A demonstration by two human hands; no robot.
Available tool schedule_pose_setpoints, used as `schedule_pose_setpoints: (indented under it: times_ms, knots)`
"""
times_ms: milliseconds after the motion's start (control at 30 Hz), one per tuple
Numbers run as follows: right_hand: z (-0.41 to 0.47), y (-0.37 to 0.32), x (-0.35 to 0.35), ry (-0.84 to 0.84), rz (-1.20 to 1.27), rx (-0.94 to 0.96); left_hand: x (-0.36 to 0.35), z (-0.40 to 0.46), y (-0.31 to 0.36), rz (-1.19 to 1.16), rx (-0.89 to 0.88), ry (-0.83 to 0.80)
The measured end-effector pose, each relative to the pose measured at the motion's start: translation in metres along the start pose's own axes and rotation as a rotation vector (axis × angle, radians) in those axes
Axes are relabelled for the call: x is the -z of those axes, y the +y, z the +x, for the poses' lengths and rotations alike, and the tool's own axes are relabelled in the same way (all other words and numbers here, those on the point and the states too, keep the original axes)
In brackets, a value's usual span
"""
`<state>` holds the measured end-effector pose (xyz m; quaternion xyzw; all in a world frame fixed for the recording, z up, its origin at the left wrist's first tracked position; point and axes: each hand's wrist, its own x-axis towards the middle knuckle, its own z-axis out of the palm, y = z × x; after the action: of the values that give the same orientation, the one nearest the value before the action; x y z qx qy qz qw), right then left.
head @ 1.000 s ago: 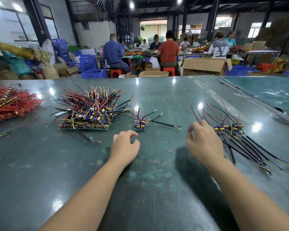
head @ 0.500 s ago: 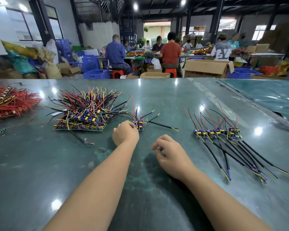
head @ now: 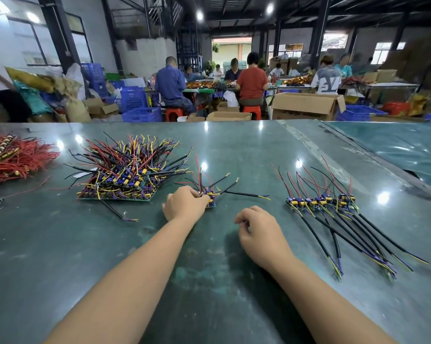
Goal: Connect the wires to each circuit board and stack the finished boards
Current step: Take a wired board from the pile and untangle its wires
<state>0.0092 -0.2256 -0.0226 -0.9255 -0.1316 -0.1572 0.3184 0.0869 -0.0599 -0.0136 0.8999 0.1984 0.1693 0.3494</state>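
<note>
Gripping a small wired circuit board (head: 209, 197) on the green table (head: 209, 281), my left hand (head: 184, 203) curls its fingers onto it beside the stacked boards (head: 125, 180). My right hand (head: 259, 232) hovers loosely curled, holding nothing, left of the wired row (head: 321, 202).

A glossy, dark green table (head: 234, 145) is seen, scuffed pale near its front edge and mirroring ceiling lights. Smooth plastic insulation is shown on the wires (head: 373, 239) toward the right edge. Matt brown cardboard forms the box (head: 306, 105) beyond the far edge.
</note>
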Motion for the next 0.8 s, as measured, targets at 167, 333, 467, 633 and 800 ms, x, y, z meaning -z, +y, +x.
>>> schedule_pose_setpoints:
  times_ms: [167,333,467,633,800]
  knots:
    - [-0.003,-0.010,-0.001,-0.010,0.084,-0.070,0.014,-0.048,-0.004,-0.722,0.065,0.020]
    - [-0.008,-0.034,-0.009,-0.073,0.790,-0.266,0.018,-0.091,0.002,-1.155,0.065,-0.109]
    - [-0.004,-0.036,-0.008,0.186,1.173,-0.383,0.016,-0.115,0.007,-0.904,-0.278,-0.199]
    - [0.000,-0.028,0.011,0.261,1.283,-0.310,0.020,-0.115,0.014,-1.093,-0.044,-0.307]
    - [0.000,-0.030,0.014,0.056,1.259,-0.273,0.036,-0.105,0.009,-1.359,0.142,-0.619]
